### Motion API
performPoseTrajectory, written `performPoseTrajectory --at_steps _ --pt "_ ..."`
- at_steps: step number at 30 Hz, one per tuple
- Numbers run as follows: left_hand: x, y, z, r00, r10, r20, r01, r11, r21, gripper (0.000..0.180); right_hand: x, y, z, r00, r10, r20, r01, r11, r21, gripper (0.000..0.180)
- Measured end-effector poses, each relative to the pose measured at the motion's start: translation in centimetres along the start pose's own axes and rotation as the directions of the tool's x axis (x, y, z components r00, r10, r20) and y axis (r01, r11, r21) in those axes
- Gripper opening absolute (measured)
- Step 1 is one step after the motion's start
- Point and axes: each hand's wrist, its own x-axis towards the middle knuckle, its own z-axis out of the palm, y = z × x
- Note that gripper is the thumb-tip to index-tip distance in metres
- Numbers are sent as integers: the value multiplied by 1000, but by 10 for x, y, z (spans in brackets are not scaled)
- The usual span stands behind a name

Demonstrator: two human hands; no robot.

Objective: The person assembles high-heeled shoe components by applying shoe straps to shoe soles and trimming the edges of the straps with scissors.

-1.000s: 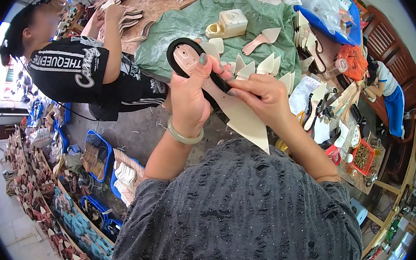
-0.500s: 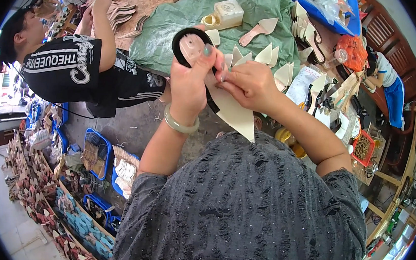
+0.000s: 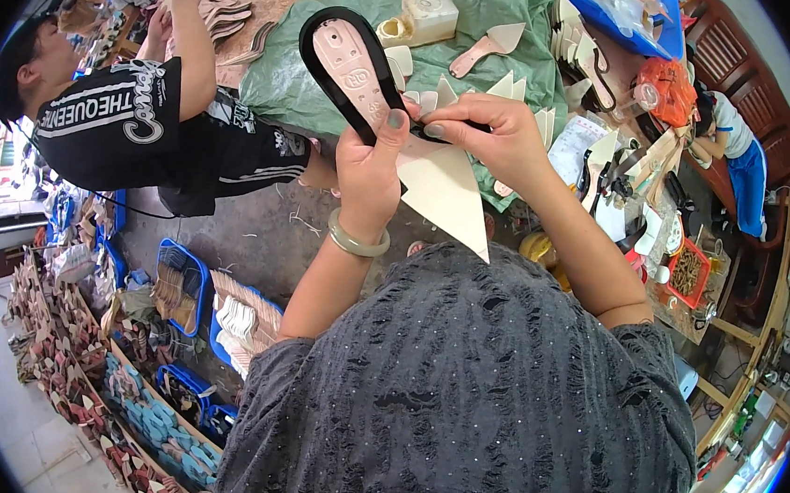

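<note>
My left hand (image 3: 370,174) grips a shoe insole (image 3: 350,59) by its middle, thumb on top. Its pinkish heel end points up and away, and its wide cream pointed toe (image 3: 442,190) lies towards my body. A black strip (image 3: 311,47) runs round the heel edge and down to the waist of the insole. At the insole's right edge, my right hand (image 3: 503,139) pinches the black strip between thumb and fingers; a short black piece shows beside its knuckles. Beyond my hands, several cream-toed insoles (image 3: 508,87) rest on a green cloth (image 3: 308,60).
On the cloth stand a whitish plastic container (image 3: 434,17) and a single insole (image 3: 487,48). A blue tub (image 3: 672,31), an orange bag (image 3: 667,87) and a red basket (image 3: 691,272) are at right. One person (image 3: 106,113) works at left, another (image 3: 741,155) at far right.
The insole has turned and moved up, so its heel and black edge show more fully. My right hand has shifted slightly right, and its fingers now pinch the strip at the edge.
</note>
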Motion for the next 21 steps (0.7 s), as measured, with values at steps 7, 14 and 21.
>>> performPoseTrajectory --at_steps 7,14,21 --pt "-9 3 6 999 6 45 -11 995 99 23 -7 -3 4 959 -283 31 272 881 -388 13" --pt "-14 -3 5 997 -56 62 49 992 114 31 -7 8 10 989 -140 -37 134 983 -127 14" --pt "-23 -5 4 979 -175 -101 163 979 -119 25 -15 13 -1 903 424 66 -410 807 425 20"
